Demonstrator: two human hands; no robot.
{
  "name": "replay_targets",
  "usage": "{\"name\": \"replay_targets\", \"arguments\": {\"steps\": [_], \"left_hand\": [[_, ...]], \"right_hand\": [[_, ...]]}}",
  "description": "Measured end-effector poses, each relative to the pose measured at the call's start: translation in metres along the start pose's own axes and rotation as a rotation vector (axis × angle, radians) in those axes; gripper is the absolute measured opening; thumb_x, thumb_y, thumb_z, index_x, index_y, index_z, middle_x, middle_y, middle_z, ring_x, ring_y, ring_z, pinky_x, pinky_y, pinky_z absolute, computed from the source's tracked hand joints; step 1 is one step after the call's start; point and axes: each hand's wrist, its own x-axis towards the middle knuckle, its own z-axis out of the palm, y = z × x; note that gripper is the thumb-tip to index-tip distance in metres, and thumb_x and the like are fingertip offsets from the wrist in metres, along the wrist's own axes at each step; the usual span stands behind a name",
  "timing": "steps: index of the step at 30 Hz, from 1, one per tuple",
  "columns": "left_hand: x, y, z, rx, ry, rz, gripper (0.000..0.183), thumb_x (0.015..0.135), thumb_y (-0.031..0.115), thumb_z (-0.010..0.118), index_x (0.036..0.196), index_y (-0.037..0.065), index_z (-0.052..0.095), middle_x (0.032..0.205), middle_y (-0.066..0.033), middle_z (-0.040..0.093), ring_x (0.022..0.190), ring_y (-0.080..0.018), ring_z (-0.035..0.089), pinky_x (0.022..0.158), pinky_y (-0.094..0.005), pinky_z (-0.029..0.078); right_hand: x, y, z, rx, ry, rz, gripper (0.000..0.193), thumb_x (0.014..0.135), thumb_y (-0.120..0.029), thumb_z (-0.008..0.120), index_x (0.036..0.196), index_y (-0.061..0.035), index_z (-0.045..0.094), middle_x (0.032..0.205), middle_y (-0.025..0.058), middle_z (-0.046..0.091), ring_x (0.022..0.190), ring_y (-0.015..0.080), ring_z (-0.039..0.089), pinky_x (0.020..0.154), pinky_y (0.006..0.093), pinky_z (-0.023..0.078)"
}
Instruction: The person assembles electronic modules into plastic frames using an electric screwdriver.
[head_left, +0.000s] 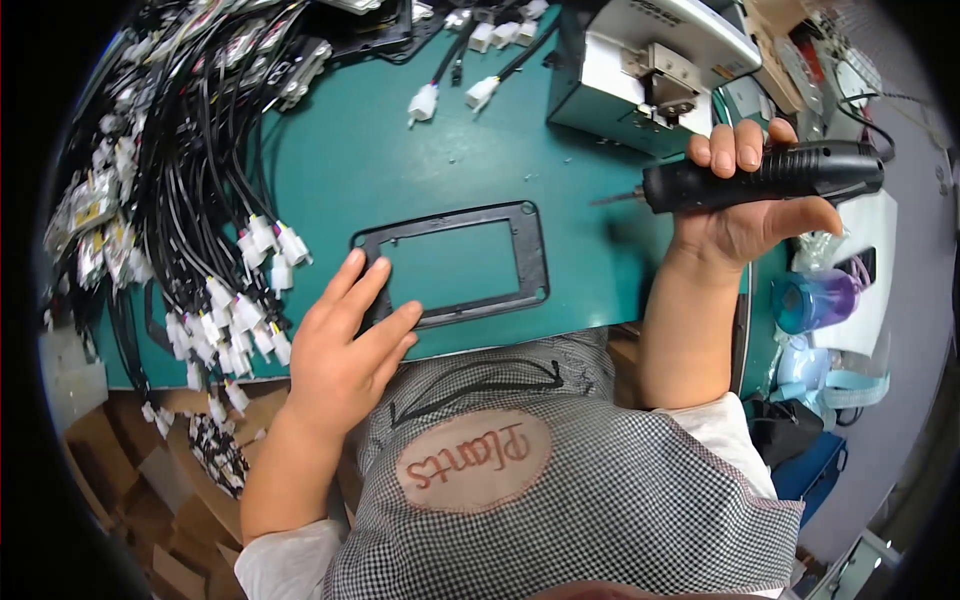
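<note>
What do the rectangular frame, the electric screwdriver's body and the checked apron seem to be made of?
Rectangular frame: probably black plastic, satin, with moulded-looking corner holes.
Electric screwdriver body: likely black plastic, slightly glossy, showing highlights and ribbed ridges.
Checked apron: woven-looking cloth, matte, with soft folds.

Reddish word [468,460] on oval apron patch [475,490], blurred dark lettering [650,11] on white machine [625,100]

Pretty busy green bench top [360,160] tbh, with a black rectangular frame [533,258] lying flat near the front edge, a messy heap of black cables [195,165] along the left, and a boxy white machine [620,95] at the back right.
</note>
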Motion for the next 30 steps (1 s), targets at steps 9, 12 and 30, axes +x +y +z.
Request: {"name": "replay_targets", "arguments": {"steps": [9,12,30], "left_hand": [[0.003,-0.002,0.005,-0.055,0.051,0.022,0.029,0.066,0.007,0.077,0.094,0.008,0.071,0.112,-0.0102,0.064,0.112,-0.0306,0.058,0.087,-0.0371,0.05],[0.003,-0.001,0.006,-0.063,0.069,0.013,0.028,0.066,0.007,0.077,0.094,0.008,0.071,0.112,-0.0096,0.064,0.111,-0.0302,0.058,0.086,-0.037,0.051],[0.045,0.034,-0.006,-1.193,0.188,-0.451,0.034,0.081,0.006,0.068,0.114,0.001,0.061,0.102,-0.0077,0.065,0.083,-0.01,0.06,0.071,-0.0239,0.049]], "right_hand": [[0.0,0.05,0.049,-0.356,0.057,-0.22,0.096,0.059,-0.086,0.05,0.109,-0.0043,0.048,0.07,0.01,0.056,0.056,0.0206,0.056,0.055,0.0331,0.052],[-0.003,0.058,0.049,-0.469,0.05,-0.181,0.092,0.061,-0.082,0.055,0.108,-0.0027,0.044,0.07,0.0103,0.054,0.058,0.0195,0.056,0.055,0.032,0.051],[-0.003,0.021,0.111,0.051,-0.03,-0.006,0.091,0.067,-0.083,0.052,0.117,-0.0077,0.057,0.08,0.0078,0.058,0.065,0.0227,0.057,0.061,0.0367,0.046]]}}
